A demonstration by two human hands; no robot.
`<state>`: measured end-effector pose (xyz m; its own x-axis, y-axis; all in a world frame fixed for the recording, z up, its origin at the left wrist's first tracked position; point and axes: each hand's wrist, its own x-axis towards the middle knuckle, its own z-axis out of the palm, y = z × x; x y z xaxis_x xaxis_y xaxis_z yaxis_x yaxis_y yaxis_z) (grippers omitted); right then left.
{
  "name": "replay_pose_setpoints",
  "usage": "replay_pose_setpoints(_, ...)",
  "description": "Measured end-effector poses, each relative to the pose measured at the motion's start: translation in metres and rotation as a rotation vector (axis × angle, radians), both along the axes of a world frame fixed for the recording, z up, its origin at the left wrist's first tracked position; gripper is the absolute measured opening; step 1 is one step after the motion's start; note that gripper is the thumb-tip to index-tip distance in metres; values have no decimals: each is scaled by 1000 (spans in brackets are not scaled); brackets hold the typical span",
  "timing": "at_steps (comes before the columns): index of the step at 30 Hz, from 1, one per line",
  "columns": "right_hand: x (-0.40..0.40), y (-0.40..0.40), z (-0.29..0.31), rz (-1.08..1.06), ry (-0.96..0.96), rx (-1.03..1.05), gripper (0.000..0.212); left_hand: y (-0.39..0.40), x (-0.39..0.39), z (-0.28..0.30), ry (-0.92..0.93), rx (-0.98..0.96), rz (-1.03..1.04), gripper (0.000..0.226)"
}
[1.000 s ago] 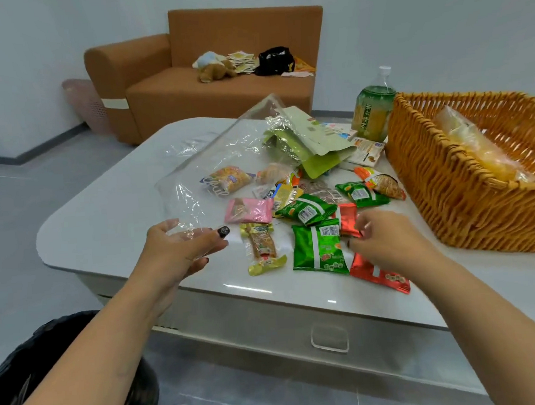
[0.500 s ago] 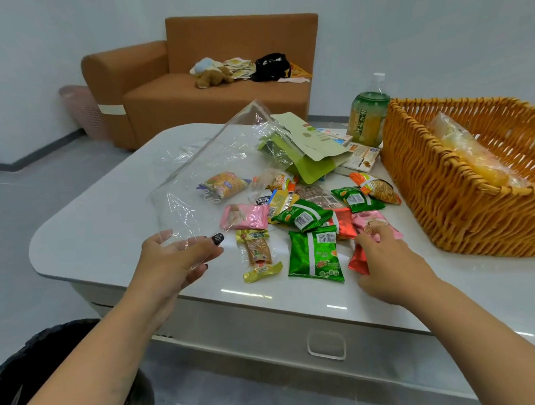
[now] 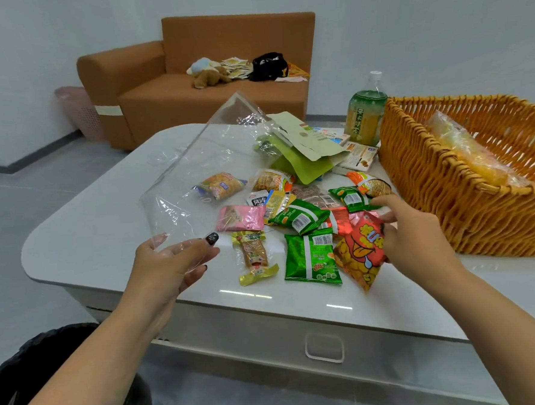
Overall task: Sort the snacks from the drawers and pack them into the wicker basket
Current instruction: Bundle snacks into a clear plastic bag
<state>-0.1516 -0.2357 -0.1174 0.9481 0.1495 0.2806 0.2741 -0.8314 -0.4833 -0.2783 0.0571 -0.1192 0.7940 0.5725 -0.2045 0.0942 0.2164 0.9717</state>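
The right hand (image 3: 415,240) grips a red-orange snack packet (image 3: 361,253), its long axis pointing toward seven o'clock. The wicker basket (image 3: 447,197) lies at two o'clock, nearest that hand. The left hand (image 3: 169,264) pinches a clear plastic bag (image 3: 201,162).

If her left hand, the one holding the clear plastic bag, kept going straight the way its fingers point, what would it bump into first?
Probably the brown snack stick, the packet nearest the left hand, whose fingers point right. Past it lies the green packet. Depth is hard to judge, so the hand might pass above.
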Motion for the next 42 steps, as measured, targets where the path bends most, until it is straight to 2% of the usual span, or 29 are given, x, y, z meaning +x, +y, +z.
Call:
replay_pose_setpoints(3,12,-5,-14,-54,118,-7,42,4,-3,0,-8,-18,15,90)
replay_pose_setpoints(5,17,-6,-21,-86,154,-96,39,7,-5,0,-12,-29,12,89)
replay_pose_setpoints(7,18,-4,-23,-117,105,-212,36,9,-6,0,-16,-35,14,89)
replay_pose_setpoints(9,14,5,-23,-107,-6,-206,31,9,-7,0,-20,-42,27,91)
replay_pose_setpoints(12,-7,34,-23,120,-25,-100,40,10,-7,0,-25,-53,33,94)
replay_pose_setpoints(15,-32,63,-29,373,86,-360,62,10,-6,0,-35,-70,34,96)
replay_pose_setpoints(18,-29,70,-33,405,113,-519,63,7,-5,1,-24,-85,18,97)
replay_pose_setpoints(20,-20,70,-30,369,134,-460,58,6,-5,0,0,-91,0,105)
replay_pose_setpoints(22,-12,70,-28,340,164,-266,50,3,-4,-1,31,-79,-43,116)
replay_pose_setpoints(25,9,68,-27,246,86,-32,41,-1,-1,1,72,-60,-114,117)
replay_pose_setpoints(27,30,62,-26,136,24,50,40,0,1,3,90,-46,-131,112)
replay_pose_setpoints(30,59,44,-26,-41,72,118,50,-5,2,3,89,-73,-144,112)
replay_pose_setpoints(35,88,26,-40,-80,105,12,42,-8,13,2,102,-60,-174,113)
replay_pose_setpoints(39,110,27,-45,-38,155,-118,36,1,33,-4,118,-92,-142,97)
replay_pose_setpoints(42,124,25,-47,-26,164,-157,37,2,46,-7,141,-81,-200,107)
